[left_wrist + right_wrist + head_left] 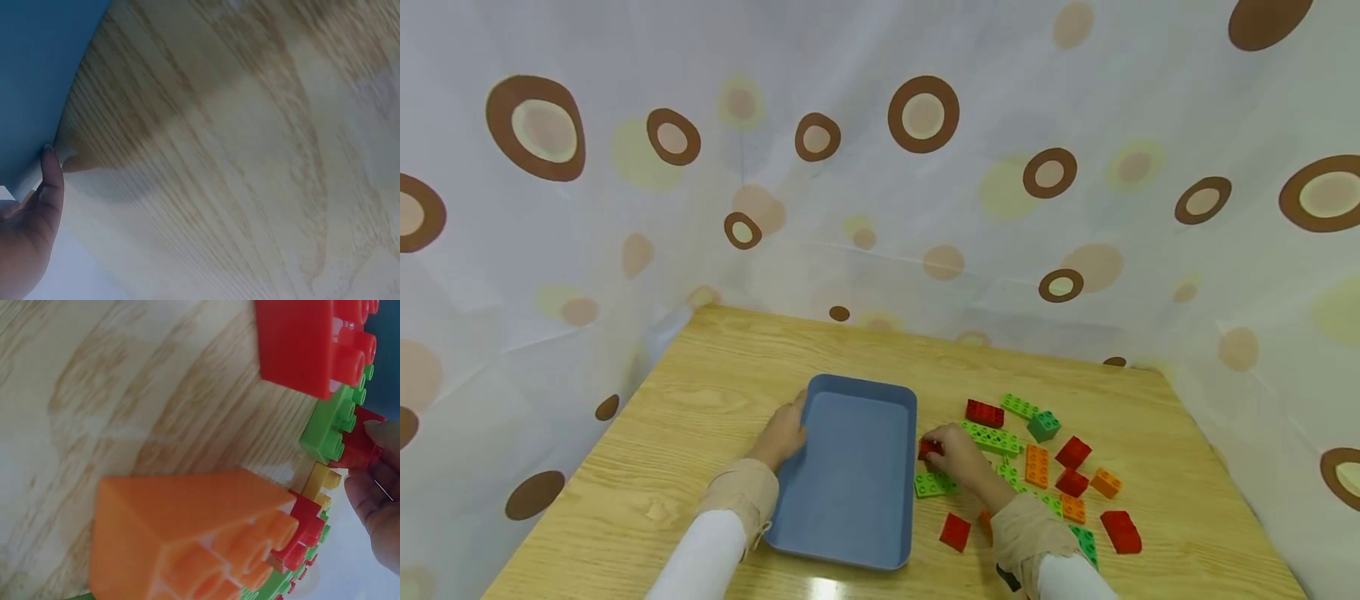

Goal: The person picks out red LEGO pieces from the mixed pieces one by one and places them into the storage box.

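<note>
Right hand [957, 454]: digits nearly together, pinching red brick [359, 442] between them; green brick [328, 425] just beside the fingertips, orange brick [1037, 465] to their right. Left hand [782, 433] grips blue tray [842, 492], mostly right of its fingers; tightness, cannot tell.

Wood tbl [722, 358], bl-gry tray [846, 479], asst. bricks [1037, 465]

Head view tally. 1 tray [842, 483], 1 table [760, 358]. From tray's 3 o'clock: red bricks [985, 413], at least 6; orange bricks [1037, 465], 4; light green bricks [991, 437], 4 or 5, partly covered; dark green bricks [1043, 426], 2. Right wrist view shows 1 yellowish brick [320, 486]. 1 left hand [782, 433], tray's 10 o'clock; 1 right hand [958, 454], 3 o'clock.
</note>
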`<control>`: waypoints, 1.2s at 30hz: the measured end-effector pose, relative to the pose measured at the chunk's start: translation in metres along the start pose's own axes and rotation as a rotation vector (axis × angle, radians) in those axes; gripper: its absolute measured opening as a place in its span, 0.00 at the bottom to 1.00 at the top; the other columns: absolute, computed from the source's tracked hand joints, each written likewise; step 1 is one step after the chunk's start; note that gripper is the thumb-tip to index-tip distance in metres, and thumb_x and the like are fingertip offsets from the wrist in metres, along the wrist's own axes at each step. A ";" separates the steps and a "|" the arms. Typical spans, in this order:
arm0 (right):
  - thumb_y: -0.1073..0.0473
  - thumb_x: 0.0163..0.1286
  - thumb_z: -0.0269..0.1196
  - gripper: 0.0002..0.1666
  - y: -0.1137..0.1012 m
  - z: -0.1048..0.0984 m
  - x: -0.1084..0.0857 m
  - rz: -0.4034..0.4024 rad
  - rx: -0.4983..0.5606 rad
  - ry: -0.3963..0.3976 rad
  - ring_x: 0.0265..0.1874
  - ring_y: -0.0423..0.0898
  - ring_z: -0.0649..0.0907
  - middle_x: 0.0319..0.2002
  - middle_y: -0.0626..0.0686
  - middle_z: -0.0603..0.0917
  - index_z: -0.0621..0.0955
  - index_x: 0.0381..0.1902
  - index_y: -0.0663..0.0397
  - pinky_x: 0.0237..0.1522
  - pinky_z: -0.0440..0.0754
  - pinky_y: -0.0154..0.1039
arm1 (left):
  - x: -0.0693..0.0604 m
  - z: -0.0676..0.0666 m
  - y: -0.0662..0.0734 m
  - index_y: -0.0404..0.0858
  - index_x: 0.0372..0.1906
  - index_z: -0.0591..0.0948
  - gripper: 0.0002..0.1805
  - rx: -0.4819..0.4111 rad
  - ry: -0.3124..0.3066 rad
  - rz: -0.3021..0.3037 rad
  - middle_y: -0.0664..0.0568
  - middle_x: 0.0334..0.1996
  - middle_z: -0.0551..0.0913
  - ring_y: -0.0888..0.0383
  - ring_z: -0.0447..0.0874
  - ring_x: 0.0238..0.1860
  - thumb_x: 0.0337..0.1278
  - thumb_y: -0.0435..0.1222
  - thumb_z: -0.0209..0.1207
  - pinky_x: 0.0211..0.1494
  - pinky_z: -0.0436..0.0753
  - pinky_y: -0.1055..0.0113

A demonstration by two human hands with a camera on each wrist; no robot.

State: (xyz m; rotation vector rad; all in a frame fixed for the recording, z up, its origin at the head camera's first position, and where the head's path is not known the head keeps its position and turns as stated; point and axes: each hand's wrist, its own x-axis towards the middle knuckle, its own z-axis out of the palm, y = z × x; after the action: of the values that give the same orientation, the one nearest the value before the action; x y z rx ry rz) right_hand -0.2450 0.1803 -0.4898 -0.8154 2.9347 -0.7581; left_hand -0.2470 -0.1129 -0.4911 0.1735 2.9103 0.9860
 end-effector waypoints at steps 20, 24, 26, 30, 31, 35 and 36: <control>0.68 0.60 0.61 0.14 -0.025 -0.040 0.051 0.058 -0.056 0.077 0.37 0.52 0.81 0.41 0.62 0.84 0.82 0.44 0.68 0.37 0.82 0.43 | 0.002 -0.001 -0.006 0.22 0.67 0.56 0.34 -0.050 0.012 0.045 0.26 0.57 0.70 0.35 0.69 0.59 0.52 0.21 0.48 0.65 0.68 0.48; 0.68 0.59 0.62 0.11 -0.043 -0.034 0.076 0.047 -0.054 0.097 0.34 0.52 0.82 0.37 0.61 0.85 0.83 0.40 0.67 0.38 0.82 0.44 | 0.002 -0.002 -0.007 0.23 0.67 0.55 0.34 -0.064 0.004 0.053 0.26 0.57 0.70 0.35 0.69 0.60 0.53 0.22 0.47 0.66 0.68 0.48; 0.68 0.58 0.63 0.09 -0.056 -0.028 0.088 0.022 -0.045 0.105 0.34 0.52 0.83 0.35 0.60 0.85 0.83 0.38 0.67 0.39 0.82 0.44 | 0.001 -0.003 -0.008 0.23 0.68 0.54 0.34 -0.072 0.000 0.041 0.26 0.58 0.69 0.35 0.68 0.61 0.53 0.22 0.47 0.66 0.67 0.48; 0.70 0.57 0.62 0.08 -0.081 -0.012 0.103 0.003 0.003 0.081 0.35 0.53 0.83 0.35 0.61 0.86 0.83 0.35 0.69 0.39 0.82 0.44 | 0.001 -0.005 -0.009 0.23 0.68 0.54 0.34 -0.086 -0.014 0.007 0.26 0.60 0.67 0.35 0.66 0.62 0.53 0.22 0.47 0.67 0.66 0.48; 0.70 0.57 0.62 0.08 -0.085 -0.007 0.105 -0.003 0.001 0.075 0.35 0.53 0.83 0.35 0.61 0.86 0.83 0.35 0.69 0.39 0.82 0.44 | 0.001 -0.004 -0.010 0.23 0.68 0.54 0.34 -0.090 -0.017 0.005 0.26 0.59 0.68 0.34 0.67 0.62 0.54 0.22 0.47 0.66 0.67 0.47; 0.70 0.58 0.62 0.07 -0.094 0.016 0.112 -0.010 -0.007 0.033 0.33 0.51 0.82 0.34 0.60 0.86 0.84 0.35 0.68 0.36 0.81 0.41 | 0.003 0.000 -0.011 0.24 0.68 0.55 0.34 -0.097 -0.011 0.015 0.26 0.55 0.71 0.35 0.70 0.59 0.53 0.22 0.48 0.64 0.69 0.48; 0.70 0.57 0.62 0.07 -0.093 0.023 0.114 -0.004 -0.006 0.018 0.33 0.51 0.82 0.34 0.60 0.86 0.84 0.35 0.67 0.36 0.81 0.41 | 0.003 0.002 -0.012 0.24 0.68 0.56 0.34 -0.093 -0.005 0.019 0.26 0.54 0.72 0.35 0.71 0.58 0.53 0.23 0.49 0.63 0.70 0.48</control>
State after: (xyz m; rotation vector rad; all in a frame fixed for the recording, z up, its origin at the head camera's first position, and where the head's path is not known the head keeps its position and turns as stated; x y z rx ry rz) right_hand -0.2958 0.0449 -0.4540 -0.8189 2.9535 -0.7620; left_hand -0.2512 -0.1205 -0.4995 0.1989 2.8561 1.1190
